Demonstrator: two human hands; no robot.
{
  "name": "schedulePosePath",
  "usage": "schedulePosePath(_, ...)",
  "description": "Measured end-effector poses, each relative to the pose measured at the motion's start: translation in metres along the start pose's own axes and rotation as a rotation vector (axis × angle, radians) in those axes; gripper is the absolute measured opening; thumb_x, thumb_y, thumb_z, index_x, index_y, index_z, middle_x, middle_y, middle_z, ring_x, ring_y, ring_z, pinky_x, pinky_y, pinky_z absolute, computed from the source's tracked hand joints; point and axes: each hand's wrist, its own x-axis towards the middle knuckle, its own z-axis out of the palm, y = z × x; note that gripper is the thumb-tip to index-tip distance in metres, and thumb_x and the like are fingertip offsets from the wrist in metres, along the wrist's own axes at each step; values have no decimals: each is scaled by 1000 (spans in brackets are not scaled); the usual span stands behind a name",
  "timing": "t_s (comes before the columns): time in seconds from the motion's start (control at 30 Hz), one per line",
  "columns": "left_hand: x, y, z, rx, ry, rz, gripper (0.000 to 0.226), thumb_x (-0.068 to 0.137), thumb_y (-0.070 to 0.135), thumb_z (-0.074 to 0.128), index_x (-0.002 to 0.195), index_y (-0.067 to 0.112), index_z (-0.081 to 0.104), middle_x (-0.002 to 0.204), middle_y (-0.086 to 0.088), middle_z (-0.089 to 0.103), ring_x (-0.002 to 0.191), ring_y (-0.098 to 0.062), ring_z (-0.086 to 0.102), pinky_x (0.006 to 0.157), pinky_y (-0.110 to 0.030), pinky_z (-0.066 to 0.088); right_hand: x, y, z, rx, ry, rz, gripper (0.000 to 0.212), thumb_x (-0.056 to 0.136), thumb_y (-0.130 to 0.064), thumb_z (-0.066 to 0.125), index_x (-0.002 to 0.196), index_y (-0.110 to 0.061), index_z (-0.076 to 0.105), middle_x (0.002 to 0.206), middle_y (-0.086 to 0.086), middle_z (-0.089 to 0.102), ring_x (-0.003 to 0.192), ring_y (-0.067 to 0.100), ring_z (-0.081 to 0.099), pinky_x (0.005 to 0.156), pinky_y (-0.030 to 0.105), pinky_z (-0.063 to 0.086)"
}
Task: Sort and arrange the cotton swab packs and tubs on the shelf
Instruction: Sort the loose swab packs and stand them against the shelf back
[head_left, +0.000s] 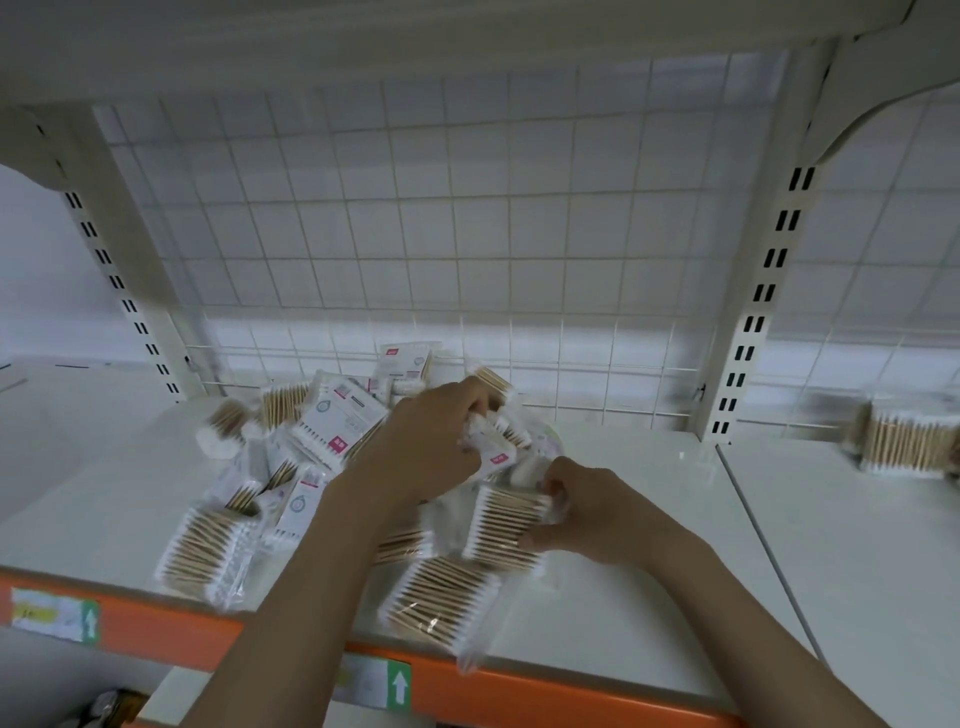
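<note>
A loose heap of clear cotton swab packs (322, 431) with wooden sticks and white tips lies on the white shelf (649, 597). My left hand (426, 441) reaches into the middle of the heap and grips a labelled pack (491, 449) near the back. My right hand (587, 512) pinches the right edge of a flat swab pack (501, 527) lying on the heap. Two more flat packs lie near the front edge, one at the left (205, 553) and one at the centre (441, 605). No tub is clearly visible.
A wire grid back panel (467, 234) closes the shelf behind the heap. Slotted uprights stand at left (119, 280) and right (763, 291). Another swab pack (906, 441) sits on the neighbouring shelf at the right. An orange price rail (171, 629) runs along the front edge.
</note>
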Motion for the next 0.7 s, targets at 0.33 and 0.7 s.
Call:
schedulePosePath(0.33,-9,48,35,-157,312,17,43,82,8,64,123,18,56,106,4,53,91,-8,47,73,-12,32,-36,41,-45,233,264,-8,47,78,-6,65,113,-25,39,70,2,49,57,10,45,50,15,39)
schedulePosePath(0.7,7,132,93,-331,323,-55,19,75,9,66,83,12,49,82,-1,55,77,-11,51,66,-17,38,-94,99,-94,283,464,12,32,77,-12,70,93,-32,50,85,-12,62,76,1,59,59,11,44)
